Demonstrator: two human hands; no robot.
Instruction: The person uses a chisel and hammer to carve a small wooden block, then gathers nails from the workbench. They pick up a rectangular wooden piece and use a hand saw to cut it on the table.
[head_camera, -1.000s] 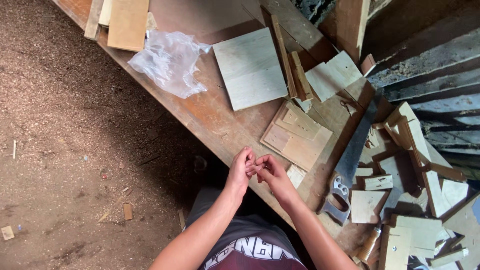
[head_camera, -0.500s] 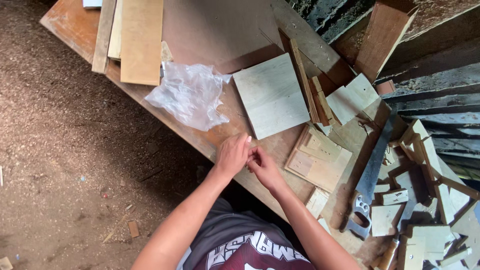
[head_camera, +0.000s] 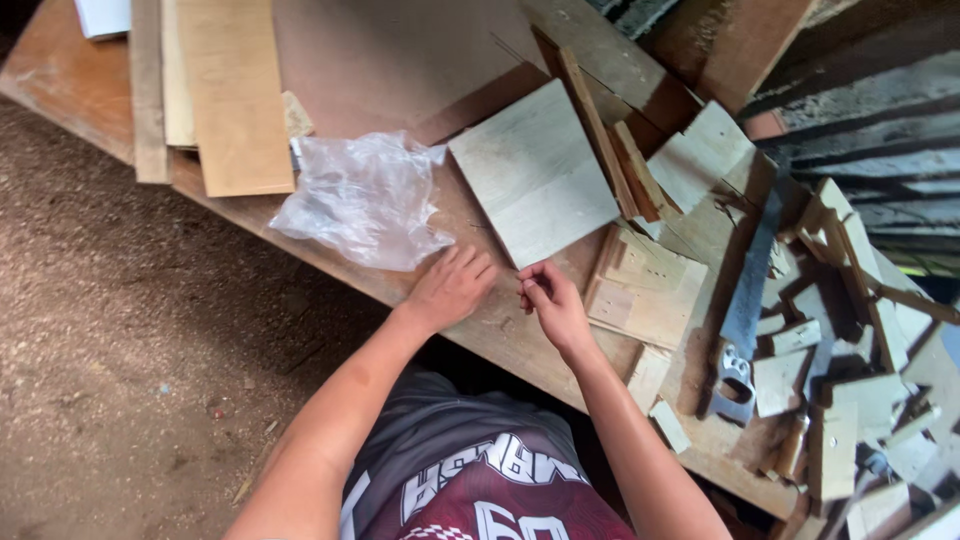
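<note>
I'm resting my left hand (head_camera: 452, 287) flat on the workbench (head_camera: 420, 70) near its front edge, fingers spread and loose, fingertips touching the crumpled clear plastic bag (head_camera: 362, 197). My right hand (head_camera: 553, 303) is curling beside it, thumb and fingers pinching together; whether anything is in the pinch I cannot tell. A pale square board (head_camera: 532, 170) is lying just beyond both hands, a handsaw (head_camera: 742, 310) off toward the right end.

A worn wooden bench (head_camera: 90, 85) runs diagonally across a brown dirt floor (head_camera: 130, 380), daylight falling soft and even, with dark weathered planks (head_camera: 870, 90) stacked behind it.
</note>
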